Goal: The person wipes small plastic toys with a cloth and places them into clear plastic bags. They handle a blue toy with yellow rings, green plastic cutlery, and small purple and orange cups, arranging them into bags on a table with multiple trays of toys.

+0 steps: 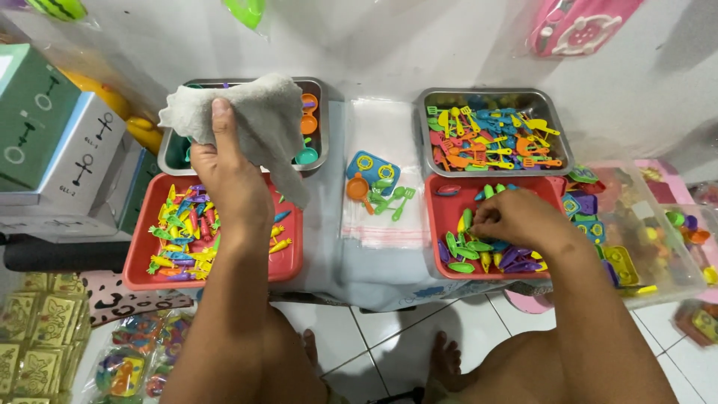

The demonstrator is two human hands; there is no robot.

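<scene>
left hand point(224, 168) grips a grey cloth point(250, 120) while right hand point(516, 221), fingers curled, pinches small toys in the red tray point(437, 224).

Left metal tray point(318, 161) mostly cloth-covered point(254, 120)

The cloth point(254, 112) was pale grey. Both plastic trays point(138, 247) were red, the left one full of yellow, orange, blue and green toy pieces point(183, 228). The metal tray point(557, 138) was silver.

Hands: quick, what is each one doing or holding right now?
Left hand: closed on a grey cloth, held up.
Right hand: fingers curled among small toy pieces in the red tray; grip cannot be told.
</scene>
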